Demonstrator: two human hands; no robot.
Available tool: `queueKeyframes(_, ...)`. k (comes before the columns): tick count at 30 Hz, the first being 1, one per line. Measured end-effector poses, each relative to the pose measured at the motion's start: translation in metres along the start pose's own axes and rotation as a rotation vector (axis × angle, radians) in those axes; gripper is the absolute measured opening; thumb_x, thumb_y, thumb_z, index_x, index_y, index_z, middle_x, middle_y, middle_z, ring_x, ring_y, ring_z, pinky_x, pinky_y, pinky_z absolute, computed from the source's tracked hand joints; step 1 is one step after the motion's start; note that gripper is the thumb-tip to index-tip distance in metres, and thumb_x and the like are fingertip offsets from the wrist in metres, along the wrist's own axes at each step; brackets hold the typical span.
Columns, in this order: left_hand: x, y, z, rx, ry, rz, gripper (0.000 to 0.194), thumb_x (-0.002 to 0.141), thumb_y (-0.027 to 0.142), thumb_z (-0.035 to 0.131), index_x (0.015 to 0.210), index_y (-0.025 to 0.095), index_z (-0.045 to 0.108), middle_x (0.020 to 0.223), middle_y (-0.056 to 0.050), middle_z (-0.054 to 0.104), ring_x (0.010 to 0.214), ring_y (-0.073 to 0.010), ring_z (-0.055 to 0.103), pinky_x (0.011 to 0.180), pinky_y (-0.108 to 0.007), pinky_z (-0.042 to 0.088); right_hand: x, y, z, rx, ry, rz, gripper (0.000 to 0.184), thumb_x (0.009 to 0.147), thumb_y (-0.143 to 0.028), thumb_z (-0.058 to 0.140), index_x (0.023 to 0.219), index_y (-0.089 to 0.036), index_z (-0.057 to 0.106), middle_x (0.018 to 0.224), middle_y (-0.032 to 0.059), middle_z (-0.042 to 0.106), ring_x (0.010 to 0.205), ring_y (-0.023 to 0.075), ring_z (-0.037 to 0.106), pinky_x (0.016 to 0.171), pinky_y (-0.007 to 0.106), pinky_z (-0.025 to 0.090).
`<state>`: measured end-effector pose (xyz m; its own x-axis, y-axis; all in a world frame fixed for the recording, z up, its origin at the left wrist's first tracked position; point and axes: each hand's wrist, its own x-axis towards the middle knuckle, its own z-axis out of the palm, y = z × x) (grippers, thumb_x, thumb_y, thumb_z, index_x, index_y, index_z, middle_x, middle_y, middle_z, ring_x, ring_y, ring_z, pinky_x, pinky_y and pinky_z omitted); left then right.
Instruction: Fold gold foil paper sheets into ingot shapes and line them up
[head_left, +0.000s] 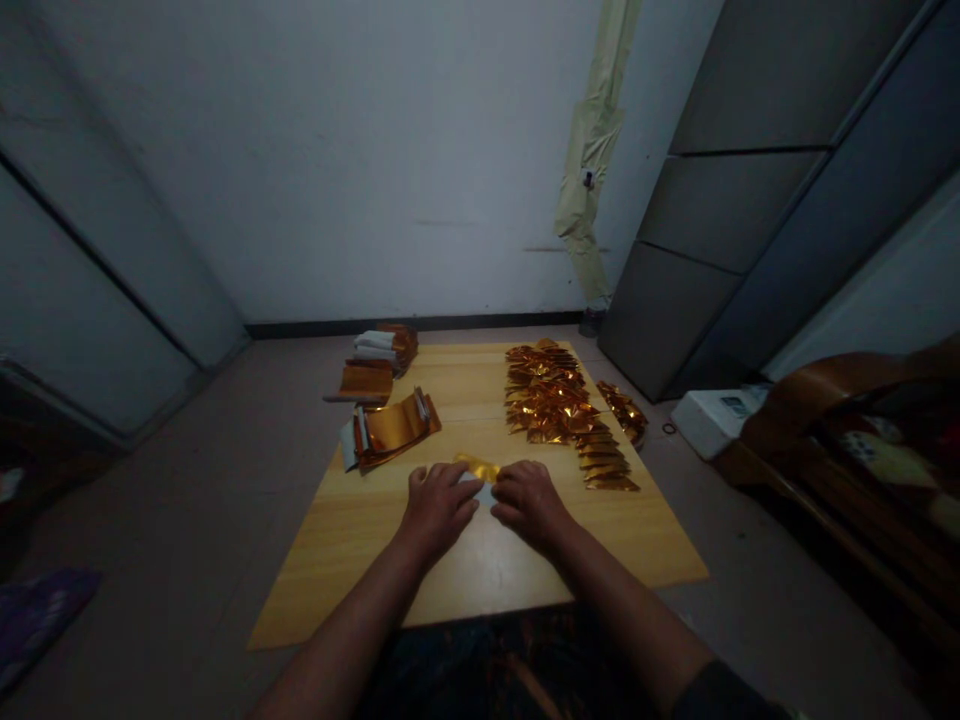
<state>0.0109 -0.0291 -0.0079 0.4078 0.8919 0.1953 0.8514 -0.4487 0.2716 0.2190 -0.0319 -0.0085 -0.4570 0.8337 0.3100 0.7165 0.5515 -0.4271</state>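
Between my two hands, over the middle of the wooden table (480,570), is a sheet of gold foil paper (480,466) with a pale underside showing. My left hand (441,505) grips its left end, fingers bent and thumb toward the middle. At the right end, my right hand (529,500) pinches the same sheet with curled fingers. Part of the paper is hidden under the fingers. Left of my hands lies a stack of curved gold foil sheets (397,425). To the right spreads a pile of folded gold foil pieces (551,395), with a neat overlapping row (604,458) nearer me.
More foil sheets (366,380) and a bundle with pale backs (382,345) lie at the table's far left. Folded foil fills a container (622,410) beyond the right edge. A white box (716,418), a wooden bench (825,470) and a grey refrigerator (682,270) stand to the right.
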Motion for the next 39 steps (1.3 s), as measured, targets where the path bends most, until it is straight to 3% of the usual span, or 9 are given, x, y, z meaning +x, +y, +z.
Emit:
queueKeyframes(9, 0.002, 0.001, 0.009, -0.019, 0.049, -0.058, 0.026, 0.083, 0.031, 0.064, 0.106, 0.041, 0.07, 0.129, -0.001, 0.062, 0.115, -0.0259, 0.052, 0.097, -0.051, 0.029, 0.005, 0.0, 0.006, -0.01, 0.018, 0.074, 0.003, 0.083, -0.023, 0.069, 0.085, -0.023, 0.071, 0.101, 0.0022, 0.066, 0.098, 0.0182, 0.052, 0.087, 0.034, 0.029)
queueKeyframes(19, 0.002, 0.012, 0.0, -0.015, 0.007, -0.127, 0.026, 0.083, 0.034, 0.063, 0.107, 0.04, 0.07, 0.131, -0.001, 0.062, 0.119, -0.0276, 0.05, 0.102, -0.058, 0.025, 0.01, -0.004, 0.004, 0.008, 0.006, 0.176, 0.01, 0.085, -0.021, 0.064, 0.08, -0.023, 0.072, 0.097, 0.0016, 0.067, 0.094, 0.0177, 0.053, 0.085, 0.033, 0.028)
queueKeyframes(22, 0.002, 0.013, 0.002, -0.02, 0.02, -0.147, 0.026, 0.084, 0.032, 0.061, 0.107, 0.04, 0.071, 0.131, -0.001, 0.062, 0.12, -0.0282, 0.05, 0.103, -0.06, 0.024, 0.008, -0.002, 0.002, 0.056, 0.0, 0.164, 0.006, 0.082, -0.022, 0.067, 0.085, -0.024, 0.072, 0.099, 0.0018, 0.067, 0.094, 0.0183, 0.053, 0.087, 0.034, 0.03)
queueKeyframes(27, 0.001, 0.013, 0.004, -0.021, 0.026, -0.152, 0.025, 0.086, 0.032, 0.059, 0.106, 0.041, 0.071, 0.132, 0.0, 0.062, 0.12, -0.0279, 0.051, 0.105, -0.06, 0.024, 0.001, 0.002, 0.002, 0.085, 0.019, 0.06, 0.023, 0.079, -0.017, 0.067, 0.1, -0.025, 0.069, 0.105, 0.0028, 0.066, 0.1, 0.0193, 0.052, 0.091, 0.034, 0.03)
queueKeyframes(32, 0.0, 0.014, 0.003, -0.005, 0.028, -0.147, 0.025, 0.086, 0.031, 0.059, 0.106, 0.04, 0.071, 0.131, -0.001, 0.062, 0.119, -0.0272, 0.051, 0.105, -0.061, 0.024, 0.004, -0.002, 0.002, -0.01, -0.012, 0.029, 0.006, 0.086, -0.019, 0.063, 0.088, -0.02, 0.069, 0.089, 0.0033, 0.065, 0.09, 0.0177, 0.051, 0.084, 0.032, 0.03)
queueKeyframes(39, 0.0, 0.016, 0.002, -0.018, 0.037, -0.154, 0.023, 0.086, 0.032, 0.059, 0.104, 0.04, 0.071, 0.13, -0.001, 0.063, 0.118, -0.0269, 0.052, 0.106, -0.062, 0.021, 0.015, -0.007, 0.002, -0.045, -0.03, 0.138, 0.018, 0.091, -0.025, 0.059, 0.077, -0.019, 0.068, 0.08, 0.0013, 0.061, 0.081, 0.0152, 0.048, 0.074, 0.029, 0.026)
